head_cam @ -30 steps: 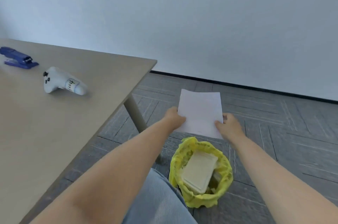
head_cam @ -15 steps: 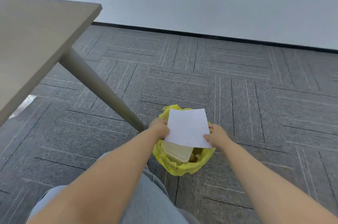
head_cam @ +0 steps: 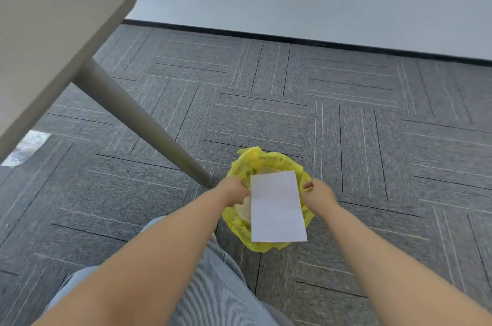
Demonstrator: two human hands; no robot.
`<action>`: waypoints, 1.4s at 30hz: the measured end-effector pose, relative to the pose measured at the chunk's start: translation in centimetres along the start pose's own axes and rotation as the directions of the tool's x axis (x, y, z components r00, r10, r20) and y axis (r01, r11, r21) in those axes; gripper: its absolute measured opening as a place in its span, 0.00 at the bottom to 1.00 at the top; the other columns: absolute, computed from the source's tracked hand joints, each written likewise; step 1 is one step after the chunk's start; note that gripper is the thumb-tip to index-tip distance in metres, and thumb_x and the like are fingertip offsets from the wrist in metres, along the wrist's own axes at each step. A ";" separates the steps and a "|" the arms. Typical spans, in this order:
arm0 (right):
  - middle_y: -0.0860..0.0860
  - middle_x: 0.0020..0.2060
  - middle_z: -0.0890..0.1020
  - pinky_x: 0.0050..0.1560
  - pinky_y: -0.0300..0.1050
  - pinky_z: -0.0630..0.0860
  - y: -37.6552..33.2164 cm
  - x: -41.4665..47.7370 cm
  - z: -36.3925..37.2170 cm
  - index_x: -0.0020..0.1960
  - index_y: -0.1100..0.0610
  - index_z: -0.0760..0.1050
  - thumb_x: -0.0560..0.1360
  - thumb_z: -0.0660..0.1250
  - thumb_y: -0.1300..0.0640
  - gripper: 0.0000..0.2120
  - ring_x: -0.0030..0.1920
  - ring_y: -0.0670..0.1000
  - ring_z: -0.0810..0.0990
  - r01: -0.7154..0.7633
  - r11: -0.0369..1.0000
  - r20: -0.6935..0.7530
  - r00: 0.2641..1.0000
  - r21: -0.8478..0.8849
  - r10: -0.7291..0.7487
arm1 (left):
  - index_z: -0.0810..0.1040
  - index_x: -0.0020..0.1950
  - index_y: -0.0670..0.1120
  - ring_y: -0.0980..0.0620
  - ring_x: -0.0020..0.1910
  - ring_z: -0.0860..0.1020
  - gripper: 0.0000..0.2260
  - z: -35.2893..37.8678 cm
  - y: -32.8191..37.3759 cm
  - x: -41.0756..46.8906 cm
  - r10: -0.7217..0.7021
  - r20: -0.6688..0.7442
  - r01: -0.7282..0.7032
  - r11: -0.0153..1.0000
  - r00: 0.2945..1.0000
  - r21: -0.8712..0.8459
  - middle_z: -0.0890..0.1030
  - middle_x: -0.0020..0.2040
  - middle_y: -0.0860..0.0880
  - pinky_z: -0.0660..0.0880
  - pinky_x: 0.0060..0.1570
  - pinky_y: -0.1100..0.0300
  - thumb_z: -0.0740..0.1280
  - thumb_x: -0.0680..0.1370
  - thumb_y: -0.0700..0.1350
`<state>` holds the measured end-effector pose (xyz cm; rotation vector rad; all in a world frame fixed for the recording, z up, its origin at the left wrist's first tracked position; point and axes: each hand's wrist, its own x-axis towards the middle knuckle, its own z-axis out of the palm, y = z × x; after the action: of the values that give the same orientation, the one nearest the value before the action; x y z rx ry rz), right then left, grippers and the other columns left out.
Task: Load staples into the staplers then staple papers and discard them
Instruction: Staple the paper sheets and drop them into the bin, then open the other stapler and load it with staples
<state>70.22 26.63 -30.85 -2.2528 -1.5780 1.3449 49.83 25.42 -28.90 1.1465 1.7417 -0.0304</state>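
Observation:
A white stapled paper [head_cam: 277, 208] hangs flat over the small bin lined with a yellow bag [head_cam: 266, 244] on the carpet. My left hand [head_cam: 235, 192] meets the paper's upper left edge and pinches it there. My right hand [head_cam: 318, 192] is just right of the paper, a small gap away from its edge, fingers loosely curled and holding nothing. Earlier discarded paper shows pale inside the bin, mostly hidden under the sheet. No stapler is in view.
The table's corner [head_cam: 87, 32] fills the upper left, and its slanted leg [head_cam: 149, 126] comes down to the floor just left of the bin. Grey carpet tiles surround the bin. My knee in light trousers [head_cam: 213, 285] is below the hands.
The view dropped from the tabletop to the floor. Both hands carried the paper down over the bin. The right hand let go, and the sheet swung to hang lengthwise.

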 end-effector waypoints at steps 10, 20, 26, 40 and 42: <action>0.50 0.37 0.76 0.43 0.48 0.74 -10.5 -5.8 -5.0 0.41 0.54 0.73 0.74 0.59 0.61 0.06 0.42 0.53 0.75 0.446 0.880 -0.232 0.850 -0.161 -0.473 | 0.75 0.53 0.44 0.44 0.52 0.76 0.10 -7.9 4.4 -8.5 0.399 -0.389 -0.249 0.890 0.830 0.382 0.79 0.54 0.44 0.74 0.50 0.51 0.57 0.77 0.44; 0.48 0.35 0.77 0.42 0.48 0.75 -26.0 -18.6 -5.2 0.46 0.56 0.75 0.74 0.60 0.59 0.05 0.39 0.52 0.77 0.815 0.491 -0.245 0.431 -0.306 -0.868 | 0.76 0.49 0.46 0.47 0.44 0.78 0.08 -18.4 1.8 -25.1 0.510 -0.726 -0.174 0.855 0.461 0.489 0.80 0.47 0.48 0.78 0.42 0.53 0.58 0.76 0.45; 0.47 0.33 0.75 0.41 0.48 0.77 -34.0 -26.9 1.5 0.47 0.57 0.76 0.74 0.62 0.59 0.05 0.38 0.53 0.77 0.935 0.210 -0.128 0.180 -0.285 -0.975 | 0.77 0.47 0.47 0.46 0.46 0.77 0.07 -23.0 -7.5 -33.4 0.369 -0.887 -0.047 0.927 0.276 0.371 0.80 0.48 0.48 0.75 0.43 0.54 0.60 0.74 0.45; 0.53 0.41 0.81 0.43 0.46 0.73 -44.9 -35.0 18.2 0.48 0.57 0.76 0.74 0.59 0.60 0.08 0.45 0.57 0.78 0.967 -0.018 0.222 0.040 -0.253 -0.974 | 0.77 0.51 0.43 0.44 0.53 0.76 0.11 -28.8 -30.0 -39.7 -0.110 -0.966 0.260 0.965 0.232 -0.048 0.79 0.54 0.43 0.73 0.49 0.53 0.57 0.76 0.43; 0.54 0.43 0.82 0.43 0.47 0.74 -46.7 -34.7 19.7 0.48 0.58 0.75 0.74 0.59 0.60 0.08 0.44 0.57 0.78 0.961 -0.048 0.252 0.023 -0.271 -0.967 | 0.76 0.55 0.43 0.44 0.59 0.73 0.12 -30.3 -31.4 -38.8 -0.128 -0.953 0.282 0.958 0.275 -0.047 0.76 0.58 0.43 0.71 0.57 0.51 0.57 0.76 0.43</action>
<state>20.00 13.15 1.94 -0.4425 -2.6601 0.4811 7.88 -2.86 0.20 1.0602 3.0326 0.5127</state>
